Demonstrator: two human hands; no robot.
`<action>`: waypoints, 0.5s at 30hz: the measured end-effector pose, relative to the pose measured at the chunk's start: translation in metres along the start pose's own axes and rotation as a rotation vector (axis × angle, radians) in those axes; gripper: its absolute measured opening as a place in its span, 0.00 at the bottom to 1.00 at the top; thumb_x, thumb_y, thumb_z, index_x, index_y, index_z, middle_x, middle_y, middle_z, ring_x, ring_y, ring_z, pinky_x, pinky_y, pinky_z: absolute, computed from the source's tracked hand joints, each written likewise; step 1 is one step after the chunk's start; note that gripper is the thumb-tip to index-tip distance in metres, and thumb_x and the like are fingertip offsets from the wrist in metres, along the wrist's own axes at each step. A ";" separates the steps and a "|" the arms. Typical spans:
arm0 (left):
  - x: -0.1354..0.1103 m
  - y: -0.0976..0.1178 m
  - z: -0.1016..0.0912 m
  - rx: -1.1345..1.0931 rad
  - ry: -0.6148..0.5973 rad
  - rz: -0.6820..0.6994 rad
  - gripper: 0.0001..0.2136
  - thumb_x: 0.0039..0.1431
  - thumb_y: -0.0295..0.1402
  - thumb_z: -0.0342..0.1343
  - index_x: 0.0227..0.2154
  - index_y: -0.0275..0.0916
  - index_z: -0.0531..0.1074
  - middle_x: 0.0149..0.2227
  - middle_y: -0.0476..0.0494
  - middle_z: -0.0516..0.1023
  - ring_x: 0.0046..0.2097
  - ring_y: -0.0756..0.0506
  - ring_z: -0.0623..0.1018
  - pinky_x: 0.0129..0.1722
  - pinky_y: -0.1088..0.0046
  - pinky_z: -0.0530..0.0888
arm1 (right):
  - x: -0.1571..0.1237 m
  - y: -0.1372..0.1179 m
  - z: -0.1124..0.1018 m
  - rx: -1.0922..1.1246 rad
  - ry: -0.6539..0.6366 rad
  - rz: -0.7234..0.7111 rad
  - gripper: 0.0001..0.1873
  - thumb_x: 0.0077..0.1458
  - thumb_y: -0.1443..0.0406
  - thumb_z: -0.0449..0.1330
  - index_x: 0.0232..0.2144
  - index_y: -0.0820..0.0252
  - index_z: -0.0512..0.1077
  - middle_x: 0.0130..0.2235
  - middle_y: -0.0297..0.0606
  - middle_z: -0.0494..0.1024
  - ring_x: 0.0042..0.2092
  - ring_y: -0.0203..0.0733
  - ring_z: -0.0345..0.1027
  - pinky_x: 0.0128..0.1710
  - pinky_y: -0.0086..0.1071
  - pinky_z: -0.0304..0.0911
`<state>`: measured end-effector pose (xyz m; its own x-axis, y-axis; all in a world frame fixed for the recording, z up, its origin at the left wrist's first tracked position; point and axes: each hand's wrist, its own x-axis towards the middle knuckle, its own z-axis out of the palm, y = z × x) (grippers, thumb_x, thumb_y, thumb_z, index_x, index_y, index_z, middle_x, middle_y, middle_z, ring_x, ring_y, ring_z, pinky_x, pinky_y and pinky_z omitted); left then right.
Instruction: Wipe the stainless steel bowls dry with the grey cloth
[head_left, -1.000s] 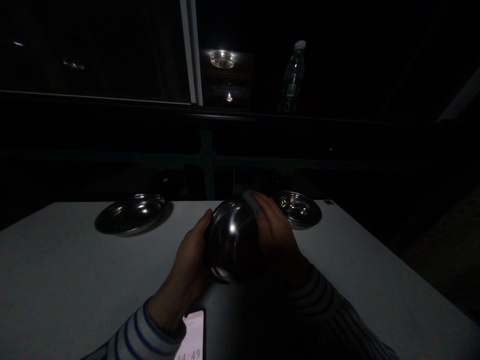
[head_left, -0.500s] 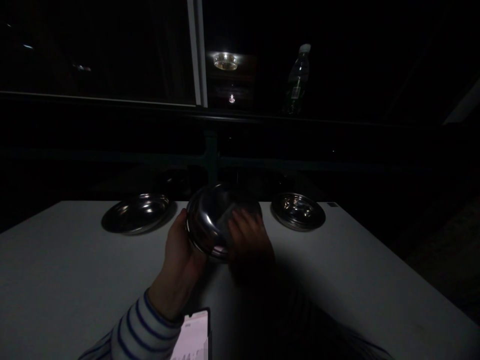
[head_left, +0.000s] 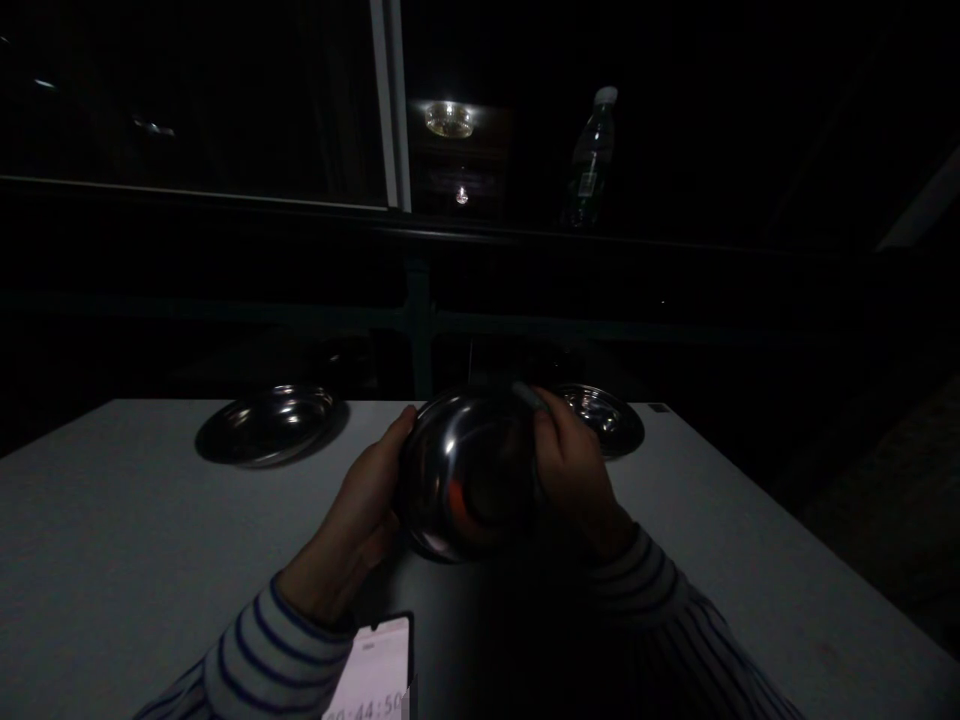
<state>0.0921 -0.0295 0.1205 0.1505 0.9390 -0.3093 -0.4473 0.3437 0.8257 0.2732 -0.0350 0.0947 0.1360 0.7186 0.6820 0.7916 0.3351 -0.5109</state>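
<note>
At the frame's centre, we are holding a shiny, rounded silver metal bowl [head_left: 465, 465] over the flat white bench [head_left: 187, 560], our left grip [head_left: 364, 500] clamping its left side, our right grip [head_left: 574, 465] pinching a small, soft-looking grey pad [head_left: 528, 394] at its upper right edge. Smooth, curved metal may be giving us little friction, so we are risking a drop towards the lit, black-edged rectangular phone [head_left: 379, 655] at bottom.

The room was very dark. A white table [head_left: 187, 530] stood before a dark window [head_left: 187, 110] with a pale upright frame [head_left: 391, 110]. Beside the frame glowed a round lamp [head_left: 448, 121], a smaller light [head_left: 462, 195] below it; lower stood a greenish post [head_left: 418, 320].
</note>
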 end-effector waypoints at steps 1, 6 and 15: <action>0.001 0.002 -0.002 0.004 0.008 0.008 0.10 0.54 0.36 0.51 0.25 0.35 0.72 0.19 0.48 0.74 0.20 0.50 0.73 0.20 0.77 0.70 | 0.002 0.003 -0.003 0.009 0.034 0.054 0.20 0.57 0.65 0.42 0.47 0.63 0.65 0.45 0.43 0.73 0.46 0.43 0.65 0.46 0.39 0.61; 0.006 0.005 -0.008 0.229 0.109 0.154 0.14 0.50 0.43 0.53 0.25 0.36 0.72 0.18 0.50 0.73 0.21 0.50 0.72 0.20 0.77 0.67 | 0.007 0.006 -0.019 -0.026 0.118 0.093 0.19 0.56 0.64 0.43 0.47 0.63 0.66 0.44 0.44 0.74 0.45 0.44 0.66 0.45 0.39 0.61; 0.000 -0.021 -0.006 1.196 -0.181 0.551 0.25 0.54 0.50 0.41 0.21 0.36 0.74 0.18 0.47 0.72 0.23 0.48 0.71 0.22 0.76 0.61 | 0.008 0.002 -0.026 -0.083 0.117 0.066 0.19 0.56 0.63 0.44 0.46 0.63 0.66 0.44 0.44 0.73 0.45 0.46 0.67 0.44 0.41 0.61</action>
<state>0.0966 -0.0368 0.1000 0.3574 0.9150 0.1872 0.5447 -0.3670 0.7540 0.2912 -0.0450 0.1129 0.2538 0.6598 0.7073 0.8244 0.2349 -0.5149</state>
